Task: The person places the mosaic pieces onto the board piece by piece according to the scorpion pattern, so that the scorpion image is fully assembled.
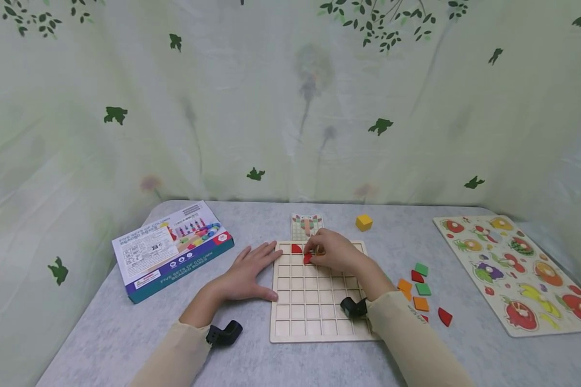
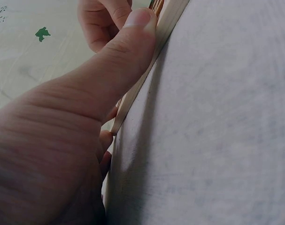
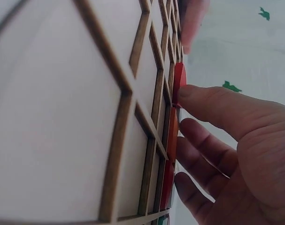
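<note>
A wooden grid board [image 1: 297,327] lies on the table. My left hand [image 1: 249,274] is spread along its left edge, thumb and fingertips touching the rim; in the left wrist view the thumb [image 2: 119,56] lies against the board's side. Over the top rows, my right hand [image 1: 339,253] pinches a red piece [image 1: 307,259], just below and right of a red quarter-round piece [image 1: 296,249] set in the top row. The right wrist view has the thumb on a red piece [image 3: 179,82], with an orange piece [image 3: 173,133] and another red piece [image 3: 167,183] farther along the grid.
Loose orange, green and red pieces [image 1: 421,303] lie right of the board. A patterned card [image 1: 306,224] and a yellow cube [image 1: 364,222] are behind it. At left is a printed box [image 1: 171,250]; at right, a fruit puzzle board [image 1: 518,274]. A leaf-print curtain [image 1: 271,118] hangs behind.
</note>
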Demonstrator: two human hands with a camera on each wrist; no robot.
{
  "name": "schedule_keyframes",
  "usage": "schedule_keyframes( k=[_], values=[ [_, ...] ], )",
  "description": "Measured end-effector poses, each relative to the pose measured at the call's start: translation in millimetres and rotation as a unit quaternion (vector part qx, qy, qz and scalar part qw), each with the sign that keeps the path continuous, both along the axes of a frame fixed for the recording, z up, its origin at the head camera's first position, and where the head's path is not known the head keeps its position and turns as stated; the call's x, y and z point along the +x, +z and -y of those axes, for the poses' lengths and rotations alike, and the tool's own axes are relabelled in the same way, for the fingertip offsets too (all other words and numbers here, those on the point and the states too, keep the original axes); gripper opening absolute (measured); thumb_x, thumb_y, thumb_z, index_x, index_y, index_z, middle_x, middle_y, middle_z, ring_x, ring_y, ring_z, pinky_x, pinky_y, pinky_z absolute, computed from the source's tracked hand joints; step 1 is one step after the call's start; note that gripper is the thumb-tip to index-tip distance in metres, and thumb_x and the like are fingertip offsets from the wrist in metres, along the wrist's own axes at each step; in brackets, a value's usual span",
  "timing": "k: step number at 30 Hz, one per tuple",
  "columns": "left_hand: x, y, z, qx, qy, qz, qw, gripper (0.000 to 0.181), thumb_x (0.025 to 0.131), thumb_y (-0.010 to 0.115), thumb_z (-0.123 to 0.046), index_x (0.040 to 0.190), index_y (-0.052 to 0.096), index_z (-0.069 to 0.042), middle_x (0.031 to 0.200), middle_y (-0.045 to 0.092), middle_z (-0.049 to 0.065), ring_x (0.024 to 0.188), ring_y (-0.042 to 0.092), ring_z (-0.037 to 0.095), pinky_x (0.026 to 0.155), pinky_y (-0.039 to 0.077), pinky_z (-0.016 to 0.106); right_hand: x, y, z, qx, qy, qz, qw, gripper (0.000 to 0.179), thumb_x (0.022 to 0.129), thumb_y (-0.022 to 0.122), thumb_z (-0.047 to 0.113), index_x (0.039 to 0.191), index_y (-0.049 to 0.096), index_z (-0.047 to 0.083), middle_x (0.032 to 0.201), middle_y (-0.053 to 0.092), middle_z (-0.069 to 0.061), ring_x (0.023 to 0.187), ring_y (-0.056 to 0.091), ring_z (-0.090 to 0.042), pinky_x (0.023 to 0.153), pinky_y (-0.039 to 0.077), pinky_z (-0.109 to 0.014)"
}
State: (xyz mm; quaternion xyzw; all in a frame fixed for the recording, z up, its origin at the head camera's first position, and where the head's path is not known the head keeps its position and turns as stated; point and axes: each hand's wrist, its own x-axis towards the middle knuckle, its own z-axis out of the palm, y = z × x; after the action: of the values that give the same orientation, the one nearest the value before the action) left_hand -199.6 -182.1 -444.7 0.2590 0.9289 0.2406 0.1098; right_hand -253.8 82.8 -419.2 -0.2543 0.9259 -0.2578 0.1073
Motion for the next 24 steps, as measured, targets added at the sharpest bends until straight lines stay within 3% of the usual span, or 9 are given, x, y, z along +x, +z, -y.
schedule_keyframes(
  k=[24],
  values=[
    [2.0,2.7,0.1,0.010,-0.001,0.004,0.9999,0.103,0.077,0.079,-0.058,0.158,0.031,-0.017,0.169,0.015,0.008,0.157,0.011,0.033,0.124,0.000,0.062,2.7,1.8,-2.1,-0.005,0.003,-0.005,1.0000,0.005,0.089,0.077,0.023,0.090,0.072,0.022,0.096,0.057,-0.001,0.082,0.052,-0.014,0.076,0.048,-0.031]
  ],
)
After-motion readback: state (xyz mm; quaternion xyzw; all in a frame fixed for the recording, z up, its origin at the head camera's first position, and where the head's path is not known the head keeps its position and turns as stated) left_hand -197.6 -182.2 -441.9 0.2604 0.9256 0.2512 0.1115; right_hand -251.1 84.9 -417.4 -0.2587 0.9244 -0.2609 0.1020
